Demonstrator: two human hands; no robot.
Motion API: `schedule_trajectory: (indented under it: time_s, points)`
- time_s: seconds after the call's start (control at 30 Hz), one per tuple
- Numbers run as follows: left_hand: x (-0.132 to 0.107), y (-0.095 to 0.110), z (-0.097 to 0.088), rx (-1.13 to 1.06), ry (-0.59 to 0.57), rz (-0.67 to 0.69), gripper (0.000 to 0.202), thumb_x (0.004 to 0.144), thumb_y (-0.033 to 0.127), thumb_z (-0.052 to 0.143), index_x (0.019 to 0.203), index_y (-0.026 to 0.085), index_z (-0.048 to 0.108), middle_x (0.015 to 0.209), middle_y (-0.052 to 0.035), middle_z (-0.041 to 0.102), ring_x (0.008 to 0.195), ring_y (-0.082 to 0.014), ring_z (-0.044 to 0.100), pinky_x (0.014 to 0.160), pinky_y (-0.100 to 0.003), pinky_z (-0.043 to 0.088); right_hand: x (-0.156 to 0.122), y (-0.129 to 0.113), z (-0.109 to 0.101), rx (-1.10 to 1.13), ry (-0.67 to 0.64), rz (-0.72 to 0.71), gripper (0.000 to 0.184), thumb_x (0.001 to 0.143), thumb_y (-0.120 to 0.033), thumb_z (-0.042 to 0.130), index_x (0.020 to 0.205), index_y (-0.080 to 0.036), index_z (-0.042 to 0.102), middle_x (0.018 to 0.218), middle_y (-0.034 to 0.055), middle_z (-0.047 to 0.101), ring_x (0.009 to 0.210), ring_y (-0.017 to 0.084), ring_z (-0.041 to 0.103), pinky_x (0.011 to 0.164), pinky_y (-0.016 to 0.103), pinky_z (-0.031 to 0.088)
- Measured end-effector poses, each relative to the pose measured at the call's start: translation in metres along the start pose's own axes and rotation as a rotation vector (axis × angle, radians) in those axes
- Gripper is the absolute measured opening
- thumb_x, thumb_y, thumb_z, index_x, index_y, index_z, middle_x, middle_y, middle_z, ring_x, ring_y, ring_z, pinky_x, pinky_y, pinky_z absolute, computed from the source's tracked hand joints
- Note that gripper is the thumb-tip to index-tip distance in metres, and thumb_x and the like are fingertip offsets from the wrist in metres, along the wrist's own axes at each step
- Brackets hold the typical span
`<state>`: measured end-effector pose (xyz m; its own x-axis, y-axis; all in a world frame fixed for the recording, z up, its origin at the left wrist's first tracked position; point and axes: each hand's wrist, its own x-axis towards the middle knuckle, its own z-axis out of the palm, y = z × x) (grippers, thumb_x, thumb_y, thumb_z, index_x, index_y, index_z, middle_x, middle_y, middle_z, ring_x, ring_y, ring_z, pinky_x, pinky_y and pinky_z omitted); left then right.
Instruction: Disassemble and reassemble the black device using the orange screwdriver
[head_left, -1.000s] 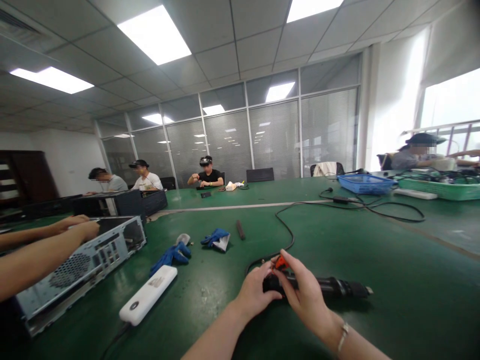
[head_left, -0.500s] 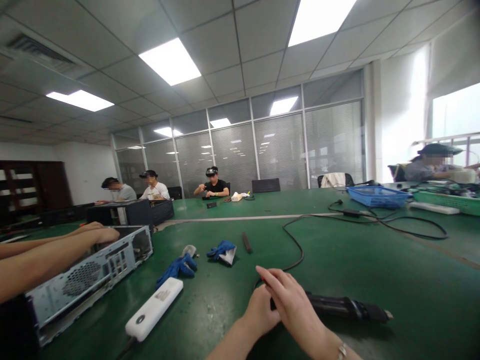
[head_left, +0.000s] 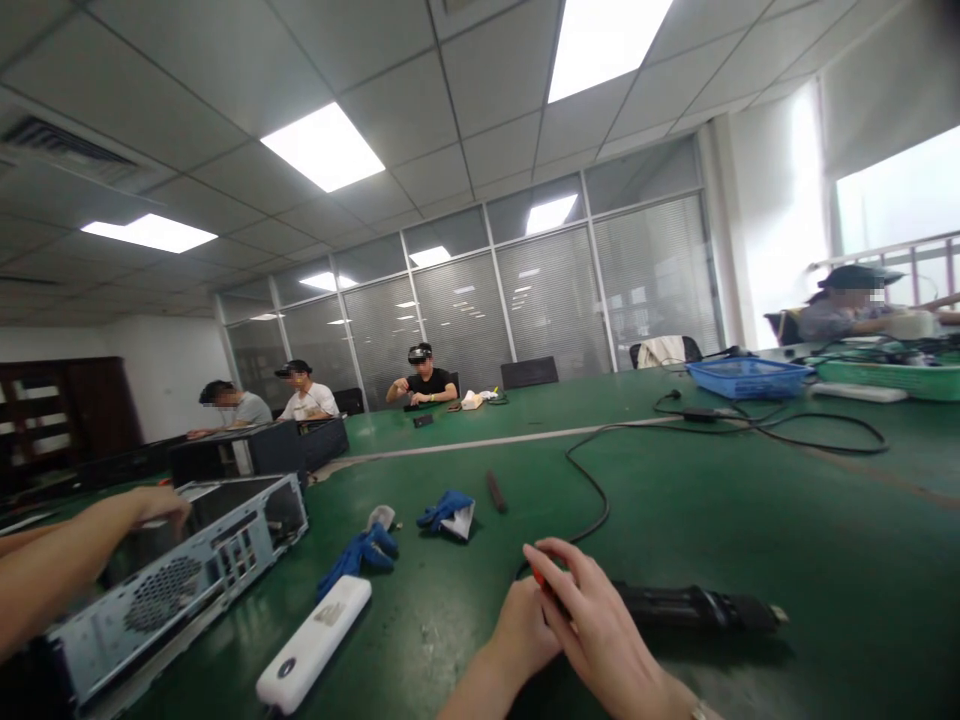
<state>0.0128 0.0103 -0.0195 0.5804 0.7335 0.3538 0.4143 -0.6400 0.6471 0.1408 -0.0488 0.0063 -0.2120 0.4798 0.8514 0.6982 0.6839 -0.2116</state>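
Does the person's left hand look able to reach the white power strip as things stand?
Probably yes. The left hand, at the black screwdriver, has only bare green table between it and the white power strip; the blue gloves lie farther back.

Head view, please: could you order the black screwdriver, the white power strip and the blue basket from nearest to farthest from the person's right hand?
1. The black screwdriver: its left end in the right hand.
2. The white power strip: on the table, off to the left.
3. The blue basket: far back on the right.
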Motion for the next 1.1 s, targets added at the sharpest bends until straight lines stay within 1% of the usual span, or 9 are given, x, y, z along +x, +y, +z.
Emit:
schedule_trajectory:
  time_s: [0.07, 0.13, 0.27, 0.47, 0.63, 0.73, 0.83, 1.0, 1.1]
  points:
    - [0.000, 0.002, -0.001, 0.026, 0.028, 0.043, 0.028, 0.077, 0.012, 0.055, 0.102, 0.015, 0.068, 0.098, -0.0054, 0.072, 0.087, -0.0224, 0.067, 0.076, -0.025, 0.050, 0.001, 0.000, -0.001, -0.023, 0.020, -0.004, 0.045, 0.093, -0.017, 0.043, 0.137, -0.029, 0.045, 0.115, 0.0101, 0.057, 0.101, 0.021, 0.059, 0.085, 0.036, 0.054]
    - [-0.001, 0.004, -0.001, 0.067, 0.061, 0.050, 0.027, 0.075, 0.011, 0.057, 0.100, 0.015, 0.068, 0.095, -0.0053, 0.073, 0.084, -0.0216, 0.068, 0.073, -0.024, 0.050, 0.002, 0.001, -0.003, -0.010, 0.014, -0.024, 0.046, 0.094, -0.014, 0.039, 0.138, -0.028, 0.044, 0.110, 0.0094, 0.059, 0.098, 0.020, 0.060, 0.083, 0.034, 0.055]
    - [-0.001, 0.006, -0.002, 0.118, 0.057, 0.045, 0.021, 0.077, 0.011, 0.056, 0.093, 0.013, 0.070, 0.089, -0.0058, 0.073, 0.079, -0.0203, 0.068, 0.070, -0.023, 0.050, 0.001, 0.001, -0.005, 0.021, -0.036, -0.081, 0.057, 0.091, -0.008, 0.034, 0.146, -0.024, 0.031, 0.124, 0.0115, 0.054, 0.112, 0.020, 0.054, 0.093, 0.033, 0.051]
    - [-0.001, 0.016, -0.006, 0.025, 0.044, 0.104, 0.035, 0.077, 0.008, 0.056, 0.108, 0.018, 0.067, 0.101, -0.0034, 0.072, 0.091, -0.0205, 0.067, 0.079, -0.022, 0.051, 0.000, 0.005, -0.002, -0.034, -0.008, -0.064, 0.047, 0.092, -0.014, 0.043, 0.137, -0.028, 0.045, 0.112, 0.0106, 0.057, 0.098, 0.021, 0.059, 0.082, 0.034, 0.055]
    - [-0.001, 0.018, -0.007, 0.089, 0.052, 0.049, 0.031, 0.076, 0.009, 0.057, 0.104, 0.014, 0.069, 0.101, -0.0071, 0.073, 0.091, -0.0237, 0.068, 0.080, -0.027, 0.052, 0.001, 0.003, -0.005, 0.016, -0.059, -0.080, 0.063, 0.086, -0.003, 0.034, 0.144, -0.025, 0.034, 0.122, 0.0110, 0.055, 0.108, 0.020, 0.056, 0.090, 0.034, 0.053]
    - [-0.001, 0.016, -0.006, 0.097, 0.044, 0.067, 0.030, 0.080, 0.010, 0.053, 0.104, 0.017, 0.069, 0.101, -0.0052, 0.073, 0.090, -0.0213, 0.068, 0.081, -0.025, 0.052, 0.001, 0.002, -0.005, -0.013, -0.030, -0.061, 0.059, 0.087, -0.006, 0.039, 0.142, -0.026, 0.038, 0.123, 0.0113, 0.054, 0.108, 0.021, 0.055, 0.090, 0.036, 0.052]
    - [-0.001, 0.015, -0.005, 0.051, 0.046, 0.097, 0.035, 0.076, 0.007, 0.056, 0.107, 0.018, 0.067, 0.102, -0.0034, 0.072, 0.092, -0.0203, 0.067, 0.081, -0.024, 0.051, 0.001, 0.002, -0.005, -0.032, 0.007, -0.049, 0.053, 0.088, -0.008, 0.041, 0.137, -0.028, 0.046, 0.112, 0.0097, 0.059, 0.099, 0.020, 0.059, 0.083, 0.034, 0.054]
    - [-0.001, 0.013, -0.004, 0.070, 0.063, 0.071, 0.030, 0.076, 0.007, 0.055, 0.101, 0.014, 0.069, 0.097, -0.0063, 0.073, 0.089, -0.0220, 0.068, 0.077, -0.024, 0.052, 0.000, -0.001, -0.008, 0.026, -0.041, -0.073, 0.059, 0.087, -0.004, 0.035, 0.143, -0.025, 0.037, 0.121, 0.0100, 0.057, 0.108, 0.019, 0.056, 0.091, 0.033, 0.052]
    - [-0.001, 0.013, -0.004, 0.057, 0.057, 0.098, 0.030, 0.079, 0.007, 0.052, 0.102, 0.017, 0.069, 0.100, -0.0048, 0.073, 0.091, -0.0204, 0.068, 0.081, -0.024, 0.052, 0.000, 0.001, -0.005, -0.010, -0.021, -0.044, 0.054, 0.090, -0.010, 0.040, 0.141, -0.027, 0.040, 0.120, 0.0105, 0.056, 0.106, 0.021, 0.056, 0.089, 0.036, 0.052]
